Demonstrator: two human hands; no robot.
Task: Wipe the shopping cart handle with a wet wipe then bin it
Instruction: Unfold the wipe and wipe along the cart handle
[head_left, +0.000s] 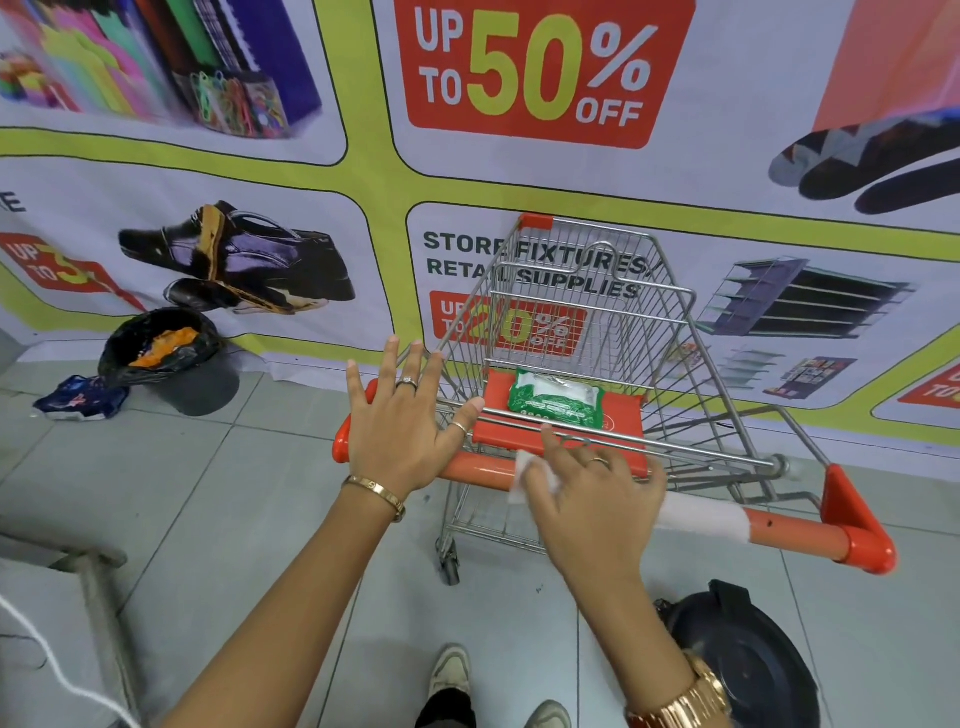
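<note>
A wire shopping cart (587, 322) faces a banner wall, its orange handle (795, 535) running across the middle of the head view. My right hand (597, 504) presses a white wet wipe (524, 475) onto the handle's middle. My left hand (402, 421) hovers flat with fingers spread over the handle's left end, holding nothing. A green wet wipe pack (556, 397) lies on the orange child seat flap. A dark bin (171, 358) lined with a black bag stands on the floor at the left against the wall.
A dark round lid (743, 665) lies on the tiled floor at the lower right. A blue wrapper (80, 397) lies beside the bin. A metal frame leg (98, 597) and a white cord are at the lower left. My shoes (452, 670) show at the bottom.
</note>
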